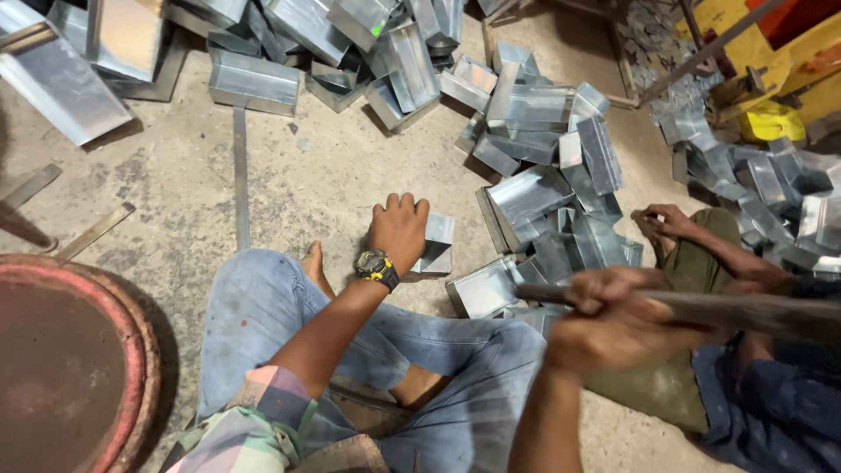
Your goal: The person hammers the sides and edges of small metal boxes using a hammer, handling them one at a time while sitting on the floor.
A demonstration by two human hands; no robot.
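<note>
Here we sit cross-legged on the concrete floor [333, 175], working through a heap of folded sheet-metal pieces. Our left hand [399, 229] lies palm down with the fingers only loosely curled, pressing on a small folded metal box [435, 245] that stands on the floor just beyond our knee; the hand rests on it rather than clasping it. Our right hand [604, 320] is closed in a fist around a dark handle [727, 308] that runs off to the right, blurred, so we cannot tell what sits at its end.

As for how far along things are, we judge it to be mid-way at best: a pile of metal boxes [543, 184] lies touching and overlapping just right of the held piece, and more large metal channels [350, 44] are stacked along the top of the view. We cannot tell which of these are finished.

Another person sits close on our right, and that person's hand [666, 223] rests near the pile. A round reddish rim [131, 350] shows at lower left.
</note>
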